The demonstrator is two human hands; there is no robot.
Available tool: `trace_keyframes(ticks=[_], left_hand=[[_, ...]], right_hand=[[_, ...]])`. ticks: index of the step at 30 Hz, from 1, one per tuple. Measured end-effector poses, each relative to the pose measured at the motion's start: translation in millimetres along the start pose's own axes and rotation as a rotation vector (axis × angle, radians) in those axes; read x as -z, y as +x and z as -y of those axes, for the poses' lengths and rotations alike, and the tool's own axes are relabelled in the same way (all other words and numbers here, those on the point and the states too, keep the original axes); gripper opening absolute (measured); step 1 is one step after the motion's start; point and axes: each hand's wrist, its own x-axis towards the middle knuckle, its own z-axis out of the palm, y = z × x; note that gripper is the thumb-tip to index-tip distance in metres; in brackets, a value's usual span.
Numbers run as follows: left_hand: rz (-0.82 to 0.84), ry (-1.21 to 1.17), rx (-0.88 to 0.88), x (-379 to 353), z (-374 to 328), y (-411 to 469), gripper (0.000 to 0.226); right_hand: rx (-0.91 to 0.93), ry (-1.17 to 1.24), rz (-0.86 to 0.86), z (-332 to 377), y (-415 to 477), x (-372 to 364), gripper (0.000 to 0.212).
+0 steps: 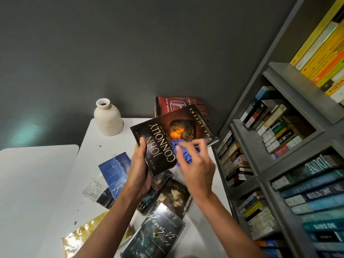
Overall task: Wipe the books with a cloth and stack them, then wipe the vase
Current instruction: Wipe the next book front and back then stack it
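My left hand (140, 170) grips the near left edge of a dark paperback (167, 135) with a glowing orange cover picture, held up above the table. My right hand (195, 166) presses a bunched blue cloth (183, 151) against the book's cover. A small stack of books topped by a dark red one (178, 105) lies at the back of the table. Several other books lie scattered flat on the table below my arms, among them a blue one (113, 174) and a dark one (158, 231). A cream ceramic vase (108, 119) stands upright at the back left.
The white table (93, 146) has a second white surface (33, 183) butted against its left side. A grey bookshelf (279, 146) packed with books stands close on the right. A grey wall is behind the table.
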Motion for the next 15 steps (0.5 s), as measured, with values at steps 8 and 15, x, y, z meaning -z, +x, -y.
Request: trace_keyframes(ticks=[8, 15], left_hand=[[-0.006, -0.02, 0.006, 4, 3, -3, 0.065], [-0.046, 0.001, -0.059, 0, -1, -4, 0.055]], right_hand=[[0.101, 0.072, 0.083, 2, -17, -4, 0.019], [-0.087, -0.001, -0.051, -1, -6, -4, 0.023]])
